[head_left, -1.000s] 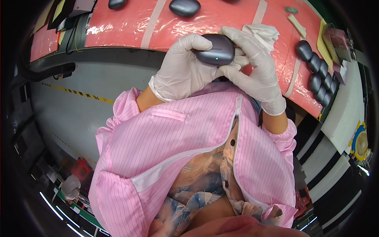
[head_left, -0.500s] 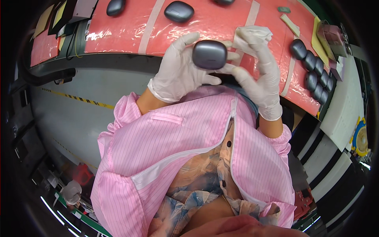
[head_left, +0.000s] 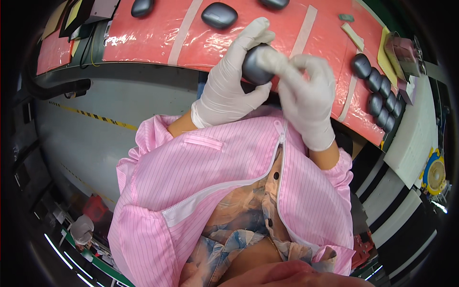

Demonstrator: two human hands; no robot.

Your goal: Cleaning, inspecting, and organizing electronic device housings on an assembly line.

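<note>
Currently, the left hand (head_left: 224,88) is grasping the dark grey case (head_left: 253,69) by the red table's (head_left: 143,48) near edge, its palm lying closest, along the case's left side. The right hand's (head_left: 310,98) bent fingers are overlapping the upper right; blur is hiding whether they're pinching anything and how the long axis is running.

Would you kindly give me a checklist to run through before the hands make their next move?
1. Left hand steadying the dark case: ok, thumb and fingers hold it.
2. Right hand at the case: ok, fingers reach over its face.
3. Anything between right fingertips and case: cannot tell, blurred.
4. White gloves on both hands: ok.
5. Grouped cases at right clear of the hands: ok.
6. Pink jacket fully zipped: not ok, partly open.
</note>
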